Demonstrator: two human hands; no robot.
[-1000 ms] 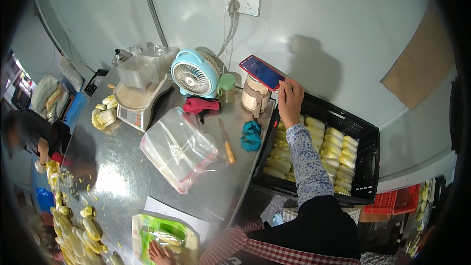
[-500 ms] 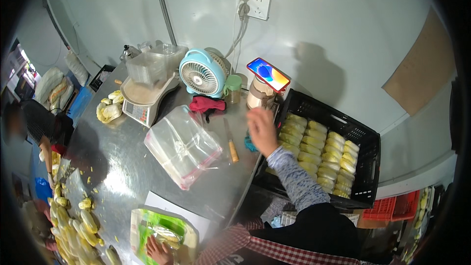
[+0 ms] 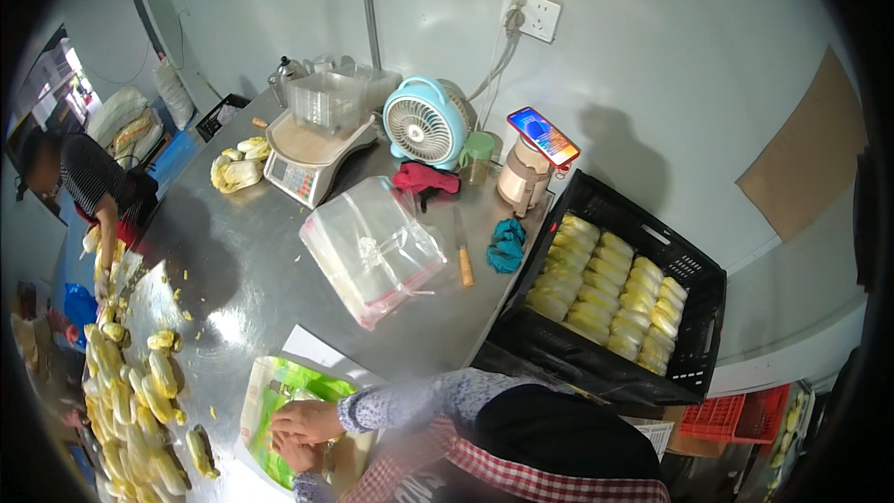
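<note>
1. Head view: my right hand [image 3: 307,420] sits just above my left hand [image 3: 294,454], the 2 close together with fingers bent; I cannot tell whether either pinches anything.
2. Under my hands lies the green-and-white package [image 3: 312,384], partly hidden by them.
3. Just beyond my hands, a white sheet [image 3: 319,348] shows past the package.
4. Left of my hands, 1 yellow cabbage [image 3: 199,453] lies apart from a heap of cabbages [image 3: 140,401].
5. Farther ahead of my hands are clear plastic bags [image 3: 368,247], with a wooden-handled knife [image 3: 466,264] to their right.
6. Well ahead and right of my hands, a phone [image 3: 545,137] rests on a beige jug [image 3: 523,179].
7. Right of my hands, beyond my right arm, a black crate [image 3: 672,247] holds rows of wrapped cabbages [image 3: 615,293].
</note>
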